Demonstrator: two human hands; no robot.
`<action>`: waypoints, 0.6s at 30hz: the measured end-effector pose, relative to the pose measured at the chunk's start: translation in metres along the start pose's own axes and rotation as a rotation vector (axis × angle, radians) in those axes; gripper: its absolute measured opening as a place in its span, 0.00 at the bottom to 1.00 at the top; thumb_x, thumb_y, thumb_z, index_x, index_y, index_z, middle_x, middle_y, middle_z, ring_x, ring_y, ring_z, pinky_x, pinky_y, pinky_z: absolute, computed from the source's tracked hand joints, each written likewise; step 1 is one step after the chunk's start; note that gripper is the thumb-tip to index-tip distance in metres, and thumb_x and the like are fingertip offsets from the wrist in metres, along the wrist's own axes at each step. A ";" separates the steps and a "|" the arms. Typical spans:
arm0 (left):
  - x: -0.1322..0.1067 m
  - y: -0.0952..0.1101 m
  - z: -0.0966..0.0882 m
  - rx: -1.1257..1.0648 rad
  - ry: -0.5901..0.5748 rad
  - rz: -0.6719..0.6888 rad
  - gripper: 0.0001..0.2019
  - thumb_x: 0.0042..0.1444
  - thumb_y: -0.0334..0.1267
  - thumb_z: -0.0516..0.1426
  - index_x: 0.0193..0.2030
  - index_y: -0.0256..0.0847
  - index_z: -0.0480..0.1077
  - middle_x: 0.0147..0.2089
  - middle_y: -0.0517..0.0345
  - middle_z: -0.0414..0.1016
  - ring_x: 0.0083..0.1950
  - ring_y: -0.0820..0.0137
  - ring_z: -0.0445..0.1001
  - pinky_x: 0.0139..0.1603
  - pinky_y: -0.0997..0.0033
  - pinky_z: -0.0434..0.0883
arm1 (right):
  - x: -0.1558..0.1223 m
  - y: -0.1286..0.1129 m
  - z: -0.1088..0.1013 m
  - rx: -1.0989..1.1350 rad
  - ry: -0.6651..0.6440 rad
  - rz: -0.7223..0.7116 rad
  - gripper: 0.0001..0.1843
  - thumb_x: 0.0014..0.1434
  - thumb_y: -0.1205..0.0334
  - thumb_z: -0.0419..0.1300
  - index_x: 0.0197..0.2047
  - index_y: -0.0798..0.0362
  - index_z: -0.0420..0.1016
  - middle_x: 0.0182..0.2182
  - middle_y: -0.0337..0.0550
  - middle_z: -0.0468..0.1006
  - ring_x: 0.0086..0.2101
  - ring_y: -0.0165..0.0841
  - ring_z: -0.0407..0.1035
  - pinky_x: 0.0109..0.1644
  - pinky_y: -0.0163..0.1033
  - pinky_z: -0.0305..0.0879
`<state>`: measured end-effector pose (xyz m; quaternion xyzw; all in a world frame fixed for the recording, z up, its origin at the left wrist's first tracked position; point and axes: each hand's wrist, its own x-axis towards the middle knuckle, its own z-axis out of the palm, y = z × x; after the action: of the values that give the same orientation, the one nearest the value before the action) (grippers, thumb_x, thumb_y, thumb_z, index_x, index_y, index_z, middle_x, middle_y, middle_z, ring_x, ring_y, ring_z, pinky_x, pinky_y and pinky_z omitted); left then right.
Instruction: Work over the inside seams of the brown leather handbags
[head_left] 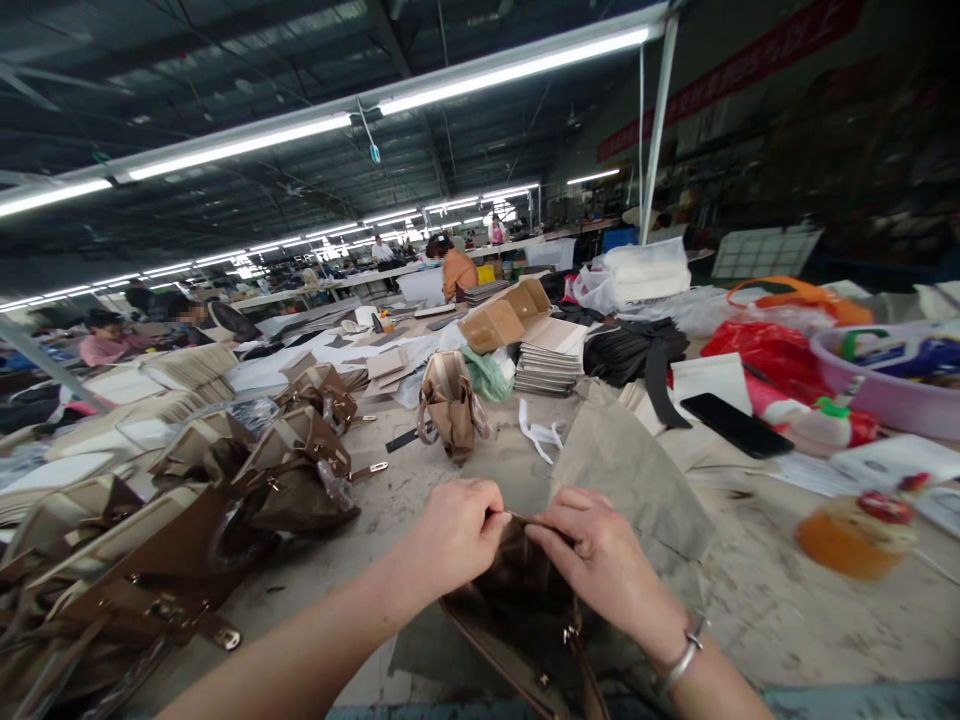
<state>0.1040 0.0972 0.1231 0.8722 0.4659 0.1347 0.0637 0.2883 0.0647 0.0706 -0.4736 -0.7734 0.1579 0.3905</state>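
A dark brown leather handbag [525,610] lies at the near edge of the worktable, right in front of me. My left hand [457,535] is closed in a pinch on the bag's top edge. My right hand [596,555], a metal bracelet on its wrist, pinches the same top edge from the other side. The bag's lower part with its metal fittings runs out of view at the bottom. A sheet of grey-brown paper [630,470] lies under and behind the bag.
Several brown handbags [225,500] pile up at the left. A tan bag [450,405] stands mid-table, with stacked sheets [547,365], a cardboard box [499,320], a black phone [735,425], bottles and a purple basin [885,385] to the right. Other workers sit at far tables.
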 end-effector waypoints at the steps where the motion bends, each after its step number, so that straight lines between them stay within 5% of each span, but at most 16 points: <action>1: 0.000 -0.001 0.001 -0.003 0.005 -0.004 0.04 0.54 0.31 0.55 0.29 0.41 0.67 0.30 0.60 0.72 0.34 0.67 0.71 0.34 0.68 0.63 | 0.000 0.000 -0.001 -0.003 -0.007 0.008 0.10 0.62 0.61 0.56 0.30 0.50 0.74 0.27 0.38 0.68 0.33 0.32 0.62 0.41 0.40 0.56; 7: 0.000 -0.002 0.003 0.010 0.015 0.010 0.04 0.54 0.31 0.55 0.29 0.42 0.66 0.29 0.61 0.71 0.33 0.67 0.71 0.33 0.68 0.62 | 0.003 0.001 -0.002 0.008 -0.013 0.067 0.13 0.57 0.48 0.60 0.34 0.48 0.76 0.27 0.38 0.67 0.32 0.33 0.63 0.39 0.40 0.57; 10: 0.000 -0.002 0.002 0.011 0.013 0.008 0.05 0.55 0.31 0.55 0.29 0.42 0.66 0.28 0.61 0.71 0.33 0.67 0.71 0.33 0.68 0.62 | 0.007 0.000 0.003 -0.011 0.020 0.054 0.08 0.60 0.53 0.58 0.38 0.45 0.77 0.28 0.39 0.68 0.34 0.33 0.63 0.40 0.40 0.57; 14: -0.002 -0.004 -0.001 -0.180 0.009 -0.034 0.04 0.52 0.31 0.58 0.33 0.43 0.67 0.33 0.62 0.74 0.37 0.67 0.72 0.39 0.68 0.65 | 0.009 -0.001 0.007 -0.012 0.032 0.031 0.12 0.62 0.60 0.56 0.27 0.51 0.73 0.28 0.40 0.66 0.34 0.33 0.61 0.39 0.39 0.56; 18: -0.007 -0.008 -0.009 -0.343 -0.014 -0.127 0.28 0.42 0.32 0.65 0.51 0.46 0.61 0.49 0.58 0.72 0.49 0.64 0.70 0.50 0.64 0.66 | 0.008 0.002 0.008 -0.024 0.066 0.011 0.12 0.62 0.63 0.54 0.26 0.53 0.70 0.29 0.41 0.66 0.34 0.34 0.60 0.38 0.39 0.56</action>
<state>0.0907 0.0957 0.1283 0.8183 0.4898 0.2018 0.2234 0.2813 0.0736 0.0675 -0.4874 -0.7594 0.1352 0.4091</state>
